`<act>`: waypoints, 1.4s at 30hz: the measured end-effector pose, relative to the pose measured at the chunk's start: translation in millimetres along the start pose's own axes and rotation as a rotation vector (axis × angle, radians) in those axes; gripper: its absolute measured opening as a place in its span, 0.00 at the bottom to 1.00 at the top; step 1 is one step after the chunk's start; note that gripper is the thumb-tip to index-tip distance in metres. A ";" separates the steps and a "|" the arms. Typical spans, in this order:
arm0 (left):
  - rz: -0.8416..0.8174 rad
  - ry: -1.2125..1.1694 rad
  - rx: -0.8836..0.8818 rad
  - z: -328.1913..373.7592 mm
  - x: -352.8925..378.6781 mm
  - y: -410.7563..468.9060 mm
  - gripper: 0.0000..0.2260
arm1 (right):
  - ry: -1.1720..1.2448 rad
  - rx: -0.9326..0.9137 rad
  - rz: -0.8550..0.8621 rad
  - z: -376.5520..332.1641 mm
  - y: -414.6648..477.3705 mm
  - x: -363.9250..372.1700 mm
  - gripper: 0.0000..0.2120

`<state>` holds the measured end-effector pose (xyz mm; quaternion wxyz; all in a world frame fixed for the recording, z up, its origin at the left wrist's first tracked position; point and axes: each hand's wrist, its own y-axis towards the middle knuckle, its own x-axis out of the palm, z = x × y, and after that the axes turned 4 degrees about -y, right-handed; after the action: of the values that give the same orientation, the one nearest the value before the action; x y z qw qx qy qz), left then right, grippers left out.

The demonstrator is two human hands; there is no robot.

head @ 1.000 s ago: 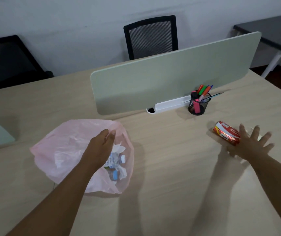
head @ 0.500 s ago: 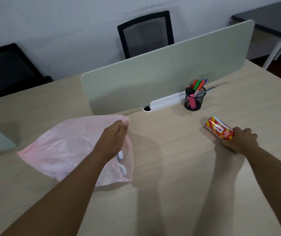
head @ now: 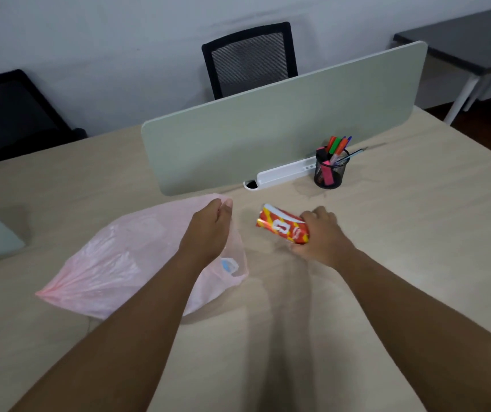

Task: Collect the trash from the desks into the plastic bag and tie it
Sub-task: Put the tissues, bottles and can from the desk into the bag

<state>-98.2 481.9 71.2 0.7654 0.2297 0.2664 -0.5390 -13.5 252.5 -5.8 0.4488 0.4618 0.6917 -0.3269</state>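
— Where is the trash now?

— Your right hand (head: 318,233) has its fingers (head: 309,217) wrapped around the red-and-yellow wrapper (head: 281,228), which you hold just above the surface (head: 401,233), close beside the pink plastic bag (head: 113,263). Half a second ago that wrapper was far out to the right, near the pen holder (head: 328,171); you've carried it inward, almost to the bag's mouth.

— And the other hand?

— Your left hand (head: 208,233) pinches the bag's upper rim, fingers pressed together. The bag lies flatter and more stretched than a second ago, when it stood open; a bottle's blue cap (head: 228,265) shows through the plastic.

— What's around it?

— The pale wood surface carries a grey-green divider panel (head: 282,120) with a white tray (head: 279,175) at its foot, and the mesh pen holder full of coloured markers. Behind the divider stands a black mesh chair (head: 250,58), another dark chair (head: 9,114) at far left, a dark table (head: 473,46) at right, against a pale wall.
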 end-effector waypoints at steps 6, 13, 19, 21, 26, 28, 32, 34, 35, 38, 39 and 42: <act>0.095 -0.004 -0.032 -10.0 -29.6 -15.5 0.19 | -0.095 -0.272 -0.272 -125.6 9.8 15.8 0.34; 0.158 -0.031 -0.052 -25.5 -82.1 -30.8 0.21 | 0.593 -0.397 -0.425 -245.4 2.8 46.3 0.11; 0.293 0.028 -0.042 -47.5 -134.6 -46.0 0.23 | 0.354 -0.277 0.080 -214.1 7.6 70.9 0.19; 0.340 0.032 -0.038 -53.0 -152.6 -53.7 0.22 | 0.242 -0.059 0.256 -202.2 15.1 81.6 0.25; 0.383 0.040 -0.065 -65.9 -198.3 -70.3 0.22 | 0.225 0.347 -0.215 -182.9 26.3 105.4 0.41; 0.363 0.094 -0.079 -71.7 -215.3 -71.7 0.23 | 0.289 0.258 -0.396 -181.7 26.2 112.3 0.29; 0.398 0.180 -0.119 -84.7 -238.4 -63.7 0.23 | 0.418 0.211 -0.330 -187.4 21.0 109.6 0.09; 0.469 0.262 -0.152 -85.8 -254.7 -52.9 0.23 | 0.494 0.209 -0.023 -192.8 28.6 80.8 0.09; 0.567 0.300 -0.159 -85.5 -266.0 -44.2 0.23 | 0.543 0.222 0.176 -196.3 33.7 57.4 0.10; 1.045 0.141 -0.223 -77.6 -293.1 -17.2 0.20 | 0.541 0.115 0.525 -203.3 41.9 -14.4 0.09; 1.079 0.082 -0.231 -74.3 -293.1 -7.1 0.20 | 0.460 0.036 0.504 -202.3 43.1 -33.7 0.09; 0.731 -0.033 -0.157 -61.5 -263.2 13.3 0.17 | 0.273 0.000 0.517 -188.6 34.3 -77.8 0.11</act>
<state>-168.4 710.3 198.2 0.9268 0.2417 0.1947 -0.2117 -28.5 401.4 137.0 0.4200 0.6624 0.6052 -0.1365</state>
